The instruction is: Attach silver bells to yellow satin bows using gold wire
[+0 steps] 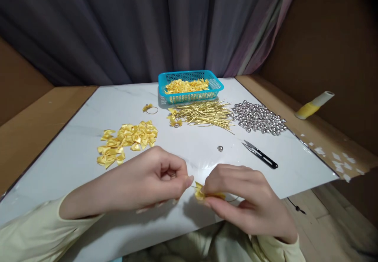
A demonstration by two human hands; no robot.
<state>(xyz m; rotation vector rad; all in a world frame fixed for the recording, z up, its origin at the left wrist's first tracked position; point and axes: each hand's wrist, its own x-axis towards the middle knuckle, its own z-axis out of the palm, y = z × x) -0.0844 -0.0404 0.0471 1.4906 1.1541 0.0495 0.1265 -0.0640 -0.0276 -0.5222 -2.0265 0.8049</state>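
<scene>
My right hand [240, 193] is closed on a yellow satin bow [200, 193], which it pinches between thumb and fingers. A thin gold wire [193, 186] runs from the bow to my left hand [168, 179], whose thumb and forefinger pinch its end. The wire's other side curves out past the right fingers. Most of the bow is hidden under those fingers. Beyond my right hand lies a single silver heart-shaped bead [220, 149]. A loose pile of yellow bows [130, 139] is nearest my left wrist.
A blue basket [220, 85] of yellow bows stands at the back. Before it lie gold wire ties [203, 114], with silver beads [260, 117] to their right. Black thread snips [261, 155] rest at right. A bow on a wire ring [147, 107] lies left of the ties.
</scene>
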